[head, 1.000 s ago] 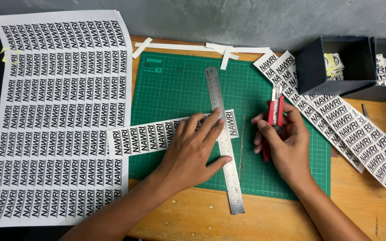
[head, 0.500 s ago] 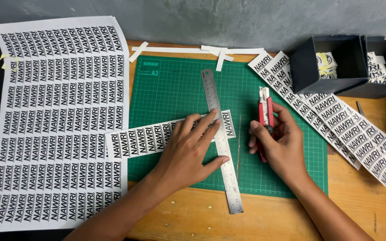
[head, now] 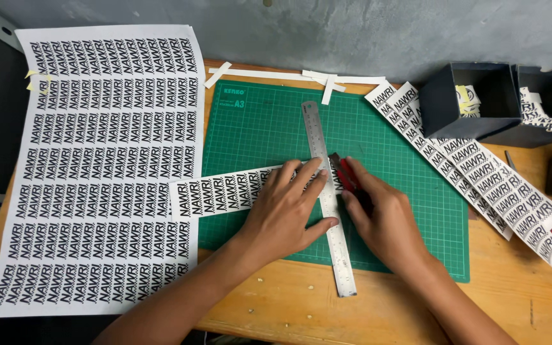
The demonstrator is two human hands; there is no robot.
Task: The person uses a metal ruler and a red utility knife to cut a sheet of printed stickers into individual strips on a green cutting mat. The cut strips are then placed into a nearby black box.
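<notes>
The printed strip (head: 225,191) lies on the green cutting mat (head: 404,211), its right end hidden under the left hand (head: 285,214), flat on the steel ruler (head: 326,191). The right hand (head: 384,220) closes around a red cutter (head: 343,176), blade seemingly at the ruler's edge. Dark boxes (head: 461,102) stand further right on the bench (head: 519,294).

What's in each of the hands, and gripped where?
Right hand grips a red utility knife by its handle, blade end against the steel ruler. Left hand grips nothing: it presses flat on the ruler and printed paper strip.

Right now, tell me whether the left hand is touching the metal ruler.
Touching. The head view shows the left hand pressed flat across the metal ruler, fingers lying over it.
</notes>
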